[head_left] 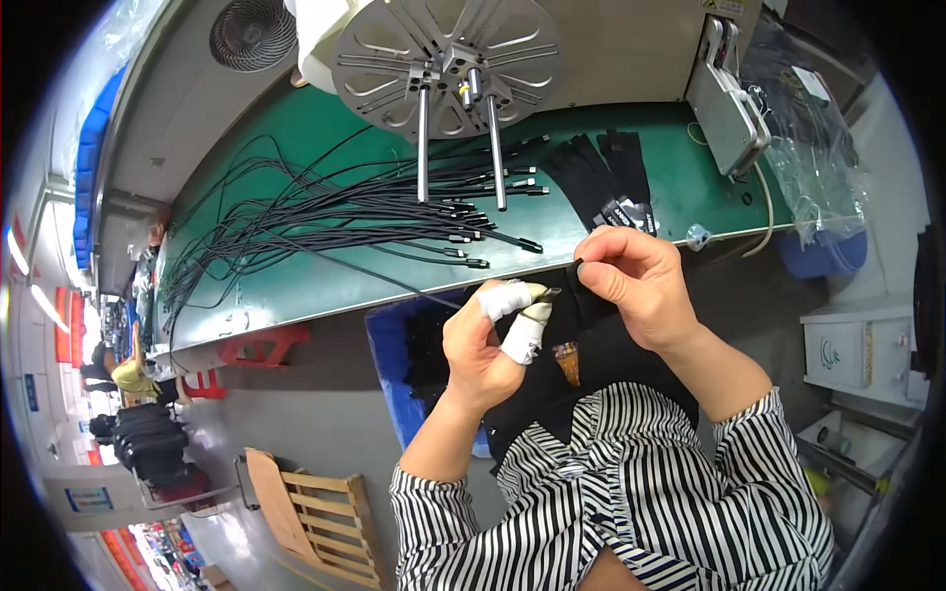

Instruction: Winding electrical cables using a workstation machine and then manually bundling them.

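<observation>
My left hand (485, 347), its thumb and forefinger wrapped in white tape with pale covers at the tips, pinches a black cable with its small connector (555, 292) poking out. The cable's length runs back to the bench from behind this hand. Just to the right, my right hand (645, 288) pinches the end of a thin black strip (576, 278), whose lower part is lost against the dark clothing on my lap. Both hands are in front of the bench edge. A bundle of black cables (335, 212) lies across the green bench (542, 258), connectors toward the right.
Flat black straps (603, 172) lie fanned on the bench. Above it stands a round slotted metal disc (379, 64) with two rods pointing down. A blue bin (389, 379) of black items sits below left. A wooden pallet (325, 512) and red stools (261, 347) are farther left.
</observation>
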A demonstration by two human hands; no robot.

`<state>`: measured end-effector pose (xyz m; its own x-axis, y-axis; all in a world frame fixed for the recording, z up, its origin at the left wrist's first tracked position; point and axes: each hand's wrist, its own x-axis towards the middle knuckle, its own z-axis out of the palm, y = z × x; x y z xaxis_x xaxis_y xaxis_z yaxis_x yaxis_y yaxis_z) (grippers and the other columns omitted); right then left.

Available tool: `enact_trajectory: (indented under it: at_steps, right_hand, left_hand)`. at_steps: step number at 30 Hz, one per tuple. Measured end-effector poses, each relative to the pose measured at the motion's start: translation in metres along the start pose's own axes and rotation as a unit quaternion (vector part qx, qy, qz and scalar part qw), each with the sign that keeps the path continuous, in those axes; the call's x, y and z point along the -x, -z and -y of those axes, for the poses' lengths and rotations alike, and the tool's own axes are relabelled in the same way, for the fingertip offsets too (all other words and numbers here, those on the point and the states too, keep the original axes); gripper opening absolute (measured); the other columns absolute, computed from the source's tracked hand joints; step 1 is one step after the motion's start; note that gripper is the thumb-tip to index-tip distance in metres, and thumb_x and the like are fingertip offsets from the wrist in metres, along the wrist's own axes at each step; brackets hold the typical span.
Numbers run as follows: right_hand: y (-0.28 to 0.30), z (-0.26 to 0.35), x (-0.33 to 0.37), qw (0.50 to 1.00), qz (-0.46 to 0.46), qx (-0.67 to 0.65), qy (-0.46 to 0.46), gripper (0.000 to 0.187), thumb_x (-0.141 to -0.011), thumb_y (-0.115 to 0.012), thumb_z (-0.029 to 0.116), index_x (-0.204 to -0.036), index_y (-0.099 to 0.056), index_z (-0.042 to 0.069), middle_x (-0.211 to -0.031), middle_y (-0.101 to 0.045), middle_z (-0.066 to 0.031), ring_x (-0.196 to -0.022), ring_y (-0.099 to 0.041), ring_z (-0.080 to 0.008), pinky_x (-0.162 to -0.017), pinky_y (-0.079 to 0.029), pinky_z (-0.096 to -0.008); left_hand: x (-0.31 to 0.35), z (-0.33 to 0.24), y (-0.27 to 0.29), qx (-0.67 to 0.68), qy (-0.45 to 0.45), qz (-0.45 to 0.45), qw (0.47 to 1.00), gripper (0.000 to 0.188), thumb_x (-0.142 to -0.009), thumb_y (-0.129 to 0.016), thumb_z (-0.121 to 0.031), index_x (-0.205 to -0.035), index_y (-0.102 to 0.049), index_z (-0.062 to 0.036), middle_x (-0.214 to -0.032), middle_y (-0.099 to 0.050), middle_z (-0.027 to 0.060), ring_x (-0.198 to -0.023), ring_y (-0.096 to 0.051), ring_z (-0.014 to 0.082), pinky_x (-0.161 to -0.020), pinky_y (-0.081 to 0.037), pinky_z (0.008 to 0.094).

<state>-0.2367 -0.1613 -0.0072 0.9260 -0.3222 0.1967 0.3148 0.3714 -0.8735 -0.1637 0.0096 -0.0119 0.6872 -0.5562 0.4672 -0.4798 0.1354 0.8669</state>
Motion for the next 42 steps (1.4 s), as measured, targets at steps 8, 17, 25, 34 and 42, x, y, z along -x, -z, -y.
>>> enact_trajectory:
  at_steps: [8,17,25,34,42]
  right_hand:
    - [-0.007,0.000,-0.003,0.984,0.048,0.136,0.101,0.014,-0.082,-0.070,0.004,-0.094,-0.064,-0.002,-0.084,-0.061,-0.0019,-0.070,-0.053,-0.0044,-0.061,-0.044,-0.0198]
    - [-0.012,0.030,-0.017,0.937,0.107,0.322,0.082,0.020,-0.074,-0.077,0.010,-0.084,-0.062,0.001,-0.071,-0.061,-0.0038,-0.062,-0.056,-0.0080,-0.056,-0.045,-0.0231]
    - [-0.022,0.042,-0.078,0.828,-0.059,0.468,0.305,0.015,-0.074,-0.072,0.007,-0.072,-0.057,0.003,-0.069,-0.059,-0.0083,-0.058,-0.058,-0.0206,-0.053,-0.045,-0.0305]
    - [-0.022,0.006,-0.136,0.825,-0.157,0.512,0.180,0.026,-0.081,-0.068,0.028,-0.075,-0.062,0.004,-0.073,-0.064,-0.0101,-0.065,-0.062,-0.0281,-0.058,-0.047,-0.0362]
    - [0.011,-0.002,-0.100,0.856,-0.167,0.449,0.196,0.019,-0.085,-0.064,0.020,-0.083,-0.064,0.001,-0.075,-0.064,-0.0094,-0.061,-0.060,-0.0200,-0.059,-0.047,-0.0316]
  left_hand:
    - [-0.002,-0.003,0.005,0.003,0.002,0.001,1.000,0.024,-0.081,-0.064,0.007,-0.104,-0.061,0.0016,-0.090,-0.062,0.0065,-0.073,-0.061,0.0113,-0.062,-0.049,0.0214]
    - [-0.038,-0.038,0.037,-0.095,-0.034,0.145,0.984,0.033,-0.074,-0.067,0.001,-0.107,-0.064,0.0000,-0.087,-0.059,0.0108,-0.066,-0.055,0.0162,-0.055,-0.043,0.0255]
    - [-0.119,-0.048,0.068,-0.363,-0.167,0.086,0.913,0.030,-0.075,-0.058,0.007,-0.103,-0.063,-0.0012,-0.104,-0.053,0.0136,-0.078,-0.058,0.0220,-0.062,-0.047,0.0274]
    - [-0.130,0.063,0.077,-0.282,-0.096,-0.161,0.941,0.010,-0.086,-0.058,-0.006,-0.090,-0.062,0.0028,-0.082,-0.062,0.0171,-0.073,-0.061,0.0332,-0.066,-0.048,0.0365]
    - [-0.091,0.114,0.090,-0.388,-0.151,-0.190,0.889,0.013,-0.079,-0.058,-0.005,-0.091,-0.061,-0.0015,-0.083,-0.059,0.0128,-0.081,-0.057,0.0328,-0.073,-0.044,0.0403]
